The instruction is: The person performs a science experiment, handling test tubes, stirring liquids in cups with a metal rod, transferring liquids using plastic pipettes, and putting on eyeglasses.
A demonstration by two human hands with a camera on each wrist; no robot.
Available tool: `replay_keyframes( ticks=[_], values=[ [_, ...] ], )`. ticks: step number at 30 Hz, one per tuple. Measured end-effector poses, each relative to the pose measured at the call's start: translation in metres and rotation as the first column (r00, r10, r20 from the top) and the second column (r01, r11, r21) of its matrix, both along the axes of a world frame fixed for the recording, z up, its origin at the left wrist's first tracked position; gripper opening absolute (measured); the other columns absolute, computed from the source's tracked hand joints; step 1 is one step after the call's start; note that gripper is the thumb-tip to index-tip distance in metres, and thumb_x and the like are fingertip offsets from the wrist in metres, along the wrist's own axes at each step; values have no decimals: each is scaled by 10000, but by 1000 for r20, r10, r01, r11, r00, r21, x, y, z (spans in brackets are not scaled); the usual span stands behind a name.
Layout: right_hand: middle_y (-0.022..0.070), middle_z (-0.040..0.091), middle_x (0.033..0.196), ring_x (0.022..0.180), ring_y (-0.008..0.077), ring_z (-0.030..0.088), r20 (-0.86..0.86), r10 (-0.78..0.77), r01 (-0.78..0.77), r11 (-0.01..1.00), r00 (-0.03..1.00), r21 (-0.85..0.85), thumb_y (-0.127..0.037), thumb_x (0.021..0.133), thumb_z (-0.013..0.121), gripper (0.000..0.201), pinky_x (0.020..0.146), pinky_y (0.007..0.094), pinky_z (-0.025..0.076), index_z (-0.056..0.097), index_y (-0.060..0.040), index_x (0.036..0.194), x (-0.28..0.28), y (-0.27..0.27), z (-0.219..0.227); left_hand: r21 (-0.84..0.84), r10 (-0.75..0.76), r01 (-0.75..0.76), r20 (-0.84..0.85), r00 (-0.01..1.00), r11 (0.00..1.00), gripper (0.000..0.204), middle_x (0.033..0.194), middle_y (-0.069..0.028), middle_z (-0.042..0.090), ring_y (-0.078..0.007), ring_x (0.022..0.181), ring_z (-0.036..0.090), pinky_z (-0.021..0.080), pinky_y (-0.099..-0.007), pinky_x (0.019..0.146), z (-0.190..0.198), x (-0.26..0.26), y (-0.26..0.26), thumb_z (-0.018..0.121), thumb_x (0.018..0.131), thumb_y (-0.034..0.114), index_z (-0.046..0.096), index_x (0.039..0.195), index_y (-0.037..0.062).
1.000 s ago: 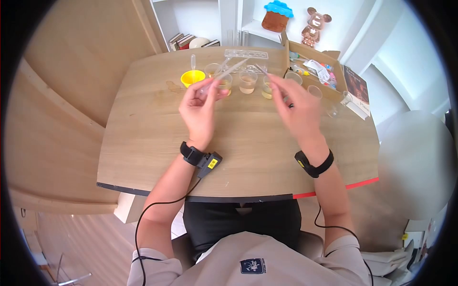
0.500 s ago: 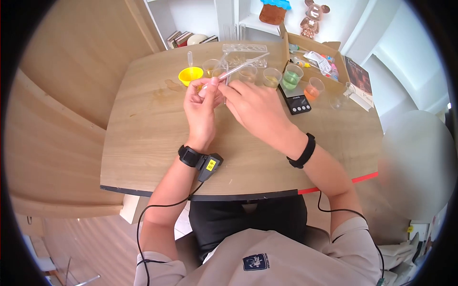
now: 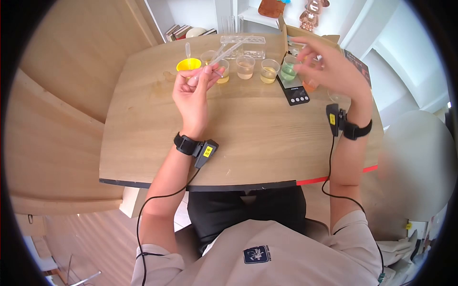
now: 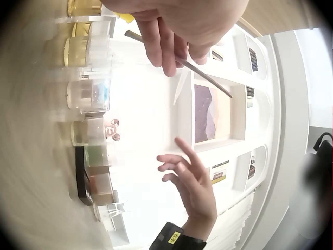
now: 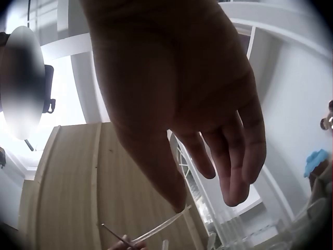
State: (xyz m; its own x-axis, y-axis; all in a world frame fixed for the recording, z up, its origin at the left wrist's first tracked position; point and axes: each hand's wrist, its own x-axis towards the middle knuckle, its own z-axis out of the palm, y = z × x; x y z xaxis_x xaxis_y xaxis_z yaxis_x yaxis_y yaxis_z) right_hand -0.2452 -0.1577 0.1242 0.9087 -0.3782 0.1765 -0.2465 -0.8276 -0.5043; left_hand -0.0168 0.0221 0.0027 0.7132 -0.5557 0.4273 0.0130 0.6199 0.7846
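In the head view, the left hand [image 3: 193, 97] pinches clear plastic droppers [image 3: 231, 48] and a thin metal rod; the rod [image 4: 208, 80] shows more plainly in the left wrist view. Behind that hand stand a yellow bowl [image 3: 189, 65] with a dropper in it and a clear cup of yellow liquid [image 3: 223, 76]. Raised over the right side of the table, the right hand [image 3: 334, 69] has its fingers loosely spread and nothing in them. Beyond its fingertips is a cup of green liquid [image 3: 288, 71], on a black scale [image 3: 298, 96].
Cups of pinkish [image 3: 245, 70] and pale yellow liquid [image 3: 269, 74] stand mid-row, with a clear rack [image 3: 255, 41] behind. An orange cup [image 3: 309, 86] is partly hidden by the right hand. A cardboard box [image 3: 329, 39] and a book [image 3: 359, 64] lie at the back right.
The right hand held a thin rod, came across to the left hand, and has moved back right and up without it. The rod is now in the left hand, which has stayed nearly in place.
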Motion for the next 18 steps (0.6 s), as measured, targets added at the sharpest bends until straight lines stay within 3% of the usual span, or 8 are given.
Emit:
replay_keyframes(
  ticks=[2, 3, 5, 9, 11, 18],
  values=[
    [81, 678, 981, 928, 195, 665, -51, -266, 258, 957, 963, -132, -376, 865, 780, 708, 781, 329, 521, 502, -54, 1431, -7, -33, -17, -6, -7, 7, 6, 1000, 1000, 130, 1054, -223, 724, -341, 1019, 721, 599, -435, 918, -1, -3, 1, 636, 992, 73, 540, 1049, 6],
    [81, 678, 981, 928, 195, 665, -48, -271, 263, 956, 961, -132, -376, 865, 780, 708, 781, 329, 521, 502, -54, 1431, -2, -36, -22, 5, -14, 14, 30, 999, 1000, 127, 1047, -222, 725, -339, 1003, 726, 600, -429, 911, 0, -3, 1, 638, 989, 69, 542, 1043, 7],
    [95, 682, 997, 936, 211, 669, -209, -443, 410, 893, 872, -184, -507, 802, 800, 818, 792, 348, 519, 527, -14, 1395, 10, -38, -34, 22, -23, 22, 58, 998, 1000, 124, 1040, -221, 727, -337, 987, 731, 601, -423, 904, -1, -3, 3, 641, 987, 66, 544, 1036, 7],
    [116, 690, 1015, 946, 250, 673, -132, -427, 369, 872, 894, -322, -582, 754, 800, 882, 818, 377, 520, 544, -20, 1385, 26, -50, -58, -16, -49, 51, 127, 991, 999, 107, 1000, -205, 735, -321, 949, 741, 603, -391, 864, -6, -3, 3, 638, 986, 49, 552, 1033, 5],
    [191, 699, 1165, 1072, 335, 674, -195, -406, 328, 883, 893, -334, -539, 765, 782, 840, 905, 431, 532, 534, -41, 1394, 32, -52, -61, -23, -42, 45, 141, 989, 999, 103, 986, -199, 737, -316, 943, 743, 603, -381, 850, -7, -1, 3, 635, 986, 42, 553, 1036, 4],
    [177, 699, 1168, 1035, 302, 683, -249, -423, 357, 894, 871, -271, -484, 764, 781, 663, 869, 401, 539, 666, -36, 1240, 36, -58, -58, -46, -18, 24, 125, 992, 999, 104, 952, -183, 737, -294, 894, 748, 609, -371, 811, -3, 2, 5, 639, 979, 24, 554, 1035, 1]
  ],
)
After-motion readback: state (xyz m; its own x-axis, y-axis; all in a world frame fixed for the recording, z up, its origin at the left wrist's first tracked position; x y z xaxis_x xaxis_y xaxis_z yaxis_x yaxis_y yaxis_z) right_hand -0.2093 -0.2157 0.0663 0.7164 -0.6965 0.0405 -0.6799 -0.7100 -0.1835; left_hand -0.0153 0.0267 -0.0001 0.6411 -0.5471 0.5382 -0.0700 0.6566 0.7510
